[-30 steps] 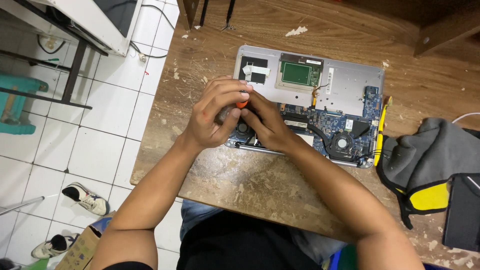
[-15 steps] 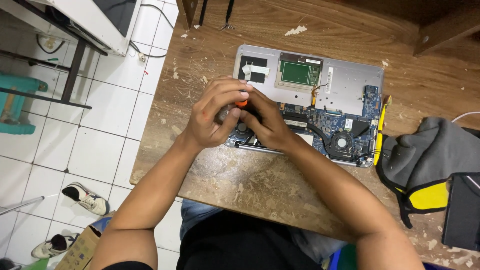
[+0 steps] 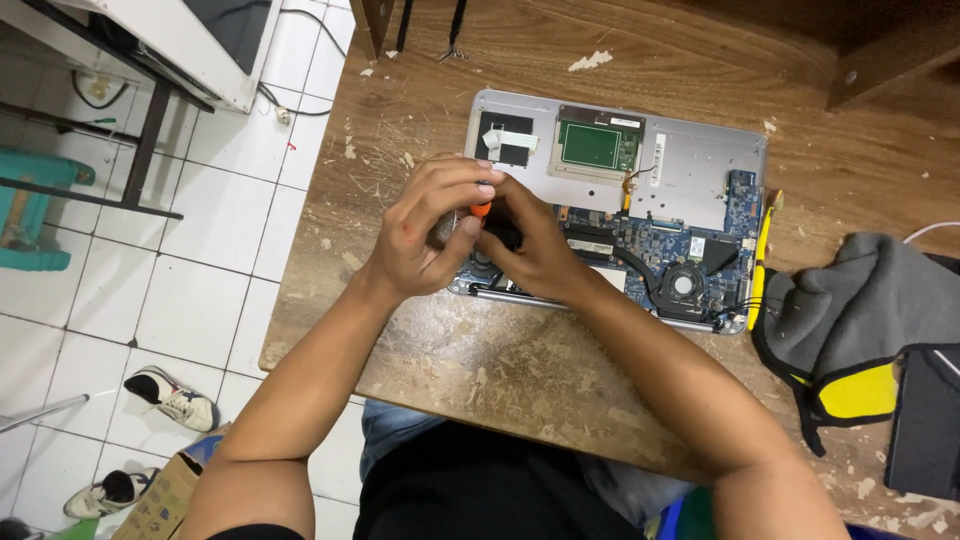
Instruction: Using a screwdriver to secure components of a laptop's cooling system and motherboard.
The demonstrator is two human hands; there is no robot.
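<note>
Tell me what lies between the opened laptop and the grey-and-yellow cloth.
In the head view, a yellow pry tool lies between the laptop and the cloth, against the laptop's edge.

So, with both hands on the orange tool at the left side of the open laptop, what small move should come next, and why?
Probably keep the orange-handled tool upright and turn it gently: the left hand and right hand close around it over the opened laptop, hiding its tip, so a slip could hit the board.
</note>
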